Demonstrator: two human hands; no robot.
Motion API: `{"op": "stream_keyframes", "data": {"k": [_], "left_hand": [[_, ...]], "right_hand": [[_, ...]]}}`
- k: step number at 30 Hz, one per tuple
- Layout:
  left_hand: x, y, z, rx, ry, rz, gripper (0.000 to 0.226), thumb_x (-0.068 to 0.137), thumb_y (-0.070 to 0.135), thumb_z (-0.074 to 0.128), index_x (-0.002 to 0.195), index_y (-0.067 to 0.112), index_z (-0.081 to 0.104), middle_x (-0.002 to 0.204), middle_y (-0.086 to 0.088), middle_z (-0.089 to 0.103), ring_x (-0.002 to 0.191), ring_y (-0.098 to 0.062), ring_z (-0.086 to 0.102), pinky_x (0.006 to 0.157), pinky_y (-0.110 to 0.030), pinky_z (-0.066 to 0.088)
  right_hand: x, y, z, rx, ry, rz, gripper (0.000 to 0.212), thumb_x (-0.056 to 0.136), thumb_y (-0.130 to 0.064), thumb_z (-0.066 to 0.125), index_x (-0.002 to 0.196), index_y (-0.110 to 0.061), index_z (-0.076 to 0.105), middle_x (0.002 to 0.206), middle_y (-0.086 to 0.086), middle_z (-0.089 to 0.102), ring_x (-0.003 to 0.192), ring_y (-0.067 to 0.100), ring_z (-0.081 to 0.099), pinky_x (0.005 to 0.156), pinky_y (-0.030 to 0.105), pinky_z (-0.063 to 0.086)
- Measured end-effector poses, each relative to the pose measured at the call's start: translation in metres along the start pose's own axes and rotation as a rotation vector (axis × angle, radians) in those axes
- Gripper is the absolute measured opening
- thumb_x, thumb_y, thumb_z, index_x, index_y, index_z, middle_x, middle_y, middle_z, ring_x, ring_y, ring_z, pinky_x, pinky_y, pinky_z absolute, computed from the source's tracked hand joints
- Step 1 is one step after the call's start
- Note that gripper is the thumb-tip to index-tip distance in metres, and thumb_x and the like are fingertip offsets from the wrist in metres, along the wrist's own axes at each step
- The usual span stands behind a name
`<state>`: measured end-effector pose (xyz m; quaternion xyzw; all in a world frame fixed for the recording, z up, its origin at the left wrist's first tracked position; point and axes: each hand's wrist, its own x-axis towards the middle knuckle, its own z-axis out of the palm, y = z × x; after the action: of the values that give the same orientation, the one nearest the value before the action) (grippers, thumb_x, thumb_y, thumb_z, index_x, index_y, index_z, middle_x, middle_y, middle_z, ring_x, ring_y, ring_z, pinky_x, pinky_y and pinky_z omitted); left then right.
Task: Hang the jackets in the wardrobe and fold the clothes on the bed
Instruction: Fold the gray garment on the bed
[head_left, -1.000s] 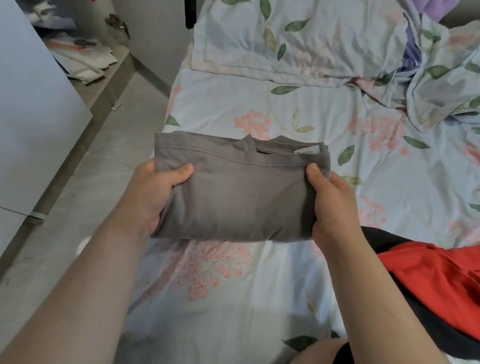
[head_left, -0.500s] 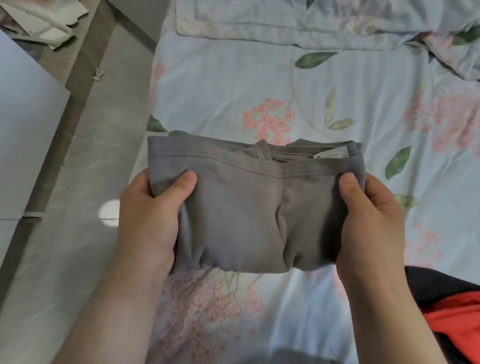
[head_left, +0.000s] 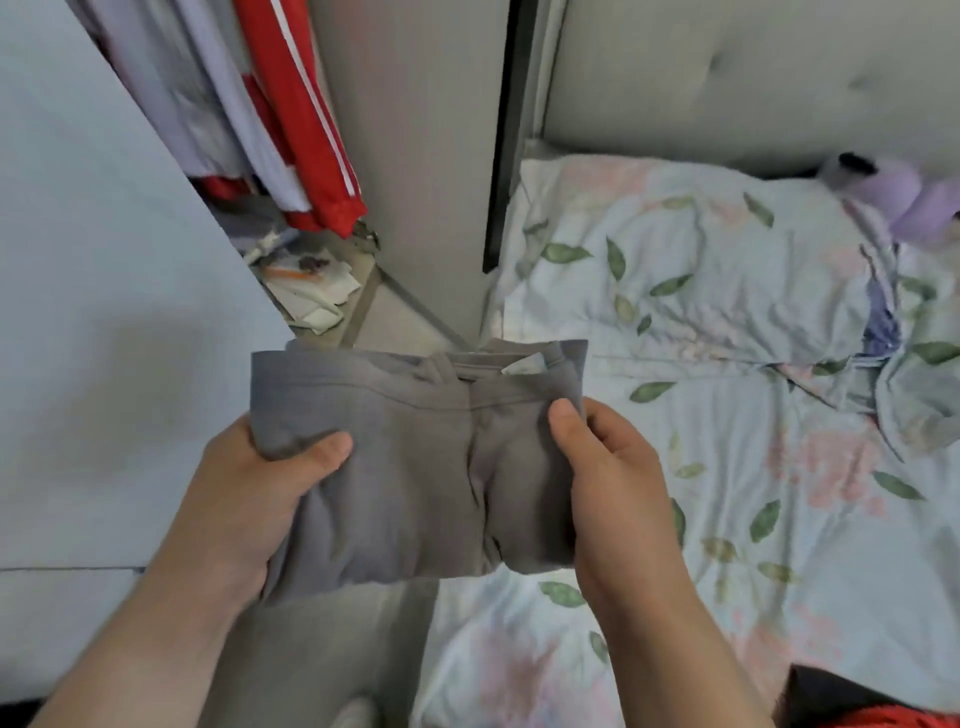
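The grip is closed on both sides of the folded grey garment (head_left: 415, 467): the left hand (head_left: 260, 493) pinches its left edge with the thumb on top, and the right hand (head_left: 613, 483) pinches its right edge the same way. The garment is held up flat over the near edge of the bed (head_left: 779, 467) and the floor beside it. It is folded into a thick rectangle with a crease down the middle and its collar at the far side. A small white label (head_left: 522, 366) shows in the collar, its writing too blurred to read. Beyond, a red jacket (head_left: 306, 130) with white stripes hangs in the wardrobe (head_left: 426, 156).
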<state>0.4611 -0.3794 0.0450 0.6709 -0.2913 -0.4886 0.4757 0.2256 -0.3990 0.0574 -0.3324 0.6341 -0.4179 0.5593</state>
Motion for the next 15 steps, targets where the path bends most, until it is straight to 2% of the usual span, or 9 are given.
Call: {"op": "stream_keyframes", "data": {"k": [3, 6, 8, 11, 15], "left_hand": [[-0.007, 0.059, -0.037, -0.010, 0.005, 0.070, 0.036, 0.052, 0.032, 0.085, 0.087, 0.032, 0.076, 0.090, -0.001, 0.078, 0.081, -0.022, 0.075, 0.076, -0.041, 0.054], [-0.013, 0.114, -0.074, -0.022, -0.012, 0.152, 0.029, 0.066, 0.013, 0.086, 0.082, 0.034, 0.076, 0.086, 0.001, 0.078, 0.077, -0.019, 0.075, 0.070, -0.036, 0.054], [-0.017, 0.154, -0.096, -0.013, -0.068, 0.185, 0.028, 0.076, 0.007, 0.079, 0.084, 0.033, 0.076, 0.087, 0.000, 0.078, 0.077, -0.019, 0.075, 0.070, -0.037, 0.055], [-0.023, 0.207, -0.124, 0.000, -0.114, 0.227, 0.022, 0.080, 0.007, 0.077, 0.087, 0.028, 0.075, 0.088, -0.001, 0.077, 0.077, -0.019, 0.075, 0.070, -0.038, 0.055], [-0.031, 0.267, -0.156, -0.004, -0.103, 0.260, 0.016, 0.081, 0.008, 0.077, 0.093, 0.018, 0.073, 0.088, -0.001, 0.077, 0.078, -0.021, 0.075, 0.073, -0.041, 0.055]], "right_hand": [[-0.034, -0.062, 0.027, -0.012, 0.010, -0.028, 0.020, 0.098, -0.036, 0.059, 0.091, -0.030, 0.076, 0.095, -0.004, 0.077, 0.093, 0.018, 0.073, 0.092, 0.051, 0.056], [-0.069, -0.119, 0.049, -0.022, 0.038, -0.064, 0.021, 0.098, -0.038, 0.057, 0.092, -0.030, 0.076, 0.096, -0.006, 0.077, 0.095, 0.017, 0.072, 0.092, 0.049, 0.057], [-0.093, -0.152, 0.064, -0.028, 0.084, -0.091, 0.022, 0.098, -0.038, 0.056, 0.091, -0.031, 0.076, 0.096, -0.007, 0.076, 0.095, 0.016, 0.072, 0.089, 0.044, 0.057], [-0.124, -0.198, 0.093, -0.078, 0.119, -0.162, 0.023, 0.099, -0.037, 0.055, 0.088, -0.032, 0.075, 0.091, -0.009, 0.076, 0.093, 0.015, 0.070, 0.080, 0.037, 0.056], [-0.153, -0.251, 0.127, -0.090, 0.151, -0.213, 0.030, 0.099, -0.040, 0.056, 0.089, -0.016, 0.069, 0.095, 0.008, 0.072, 0.094, 0.028, 0.067, 0.092, 0.049, 0.053]]}}
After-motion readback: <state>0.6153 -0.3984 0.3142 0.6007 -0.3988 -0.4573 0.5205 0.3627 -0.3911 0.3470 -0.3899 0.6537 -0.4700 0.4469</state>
